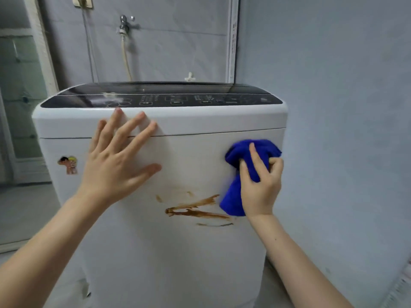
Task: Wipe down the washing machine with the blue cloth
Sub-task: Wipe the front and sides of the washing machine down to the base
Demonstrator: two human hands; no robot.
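**Item: stained front panel, cloth hand beside it**

Head view.

- White top-loading washing machine (178,252), dark glass control panel (160,100) along its top. It stands in a corner, with the grey right wall (344,107) close to its right side.
- Bunched blue microfibre cloth (233,196): held against the upper right of the front panel, just inside the machine's right edge. A tail of it hangs down below the hand.
- Right hand (260,185): fingers curled round the cloth and gripping it, forefinger laid up over the bunch.
- Left hand (120,156): fingers straight and spread, palm flat on the upper left of the front, fingertips over the seam. It holds nothing.
- Brown smeared streaks (195,210): mid-front, below and to the left of the right hand. Their long axis runs roughly level, left to right, and the right ends lie at or just beside the cloth's hanging tail. The right hand is much the nearer; the left hand sits above the streaks and apart from them.
- Room to move: bare white panel lies open leftward and downward from the cloth. Rightward, the panel edge comes almost at once.
- Judgement: the next stroke is probably down and to the left, along the streaks.
- Also present: cartoon sticker (69,164) at far left, metal tap (124,24) on the wall behind, with a pale hose (125,56) running down from it.
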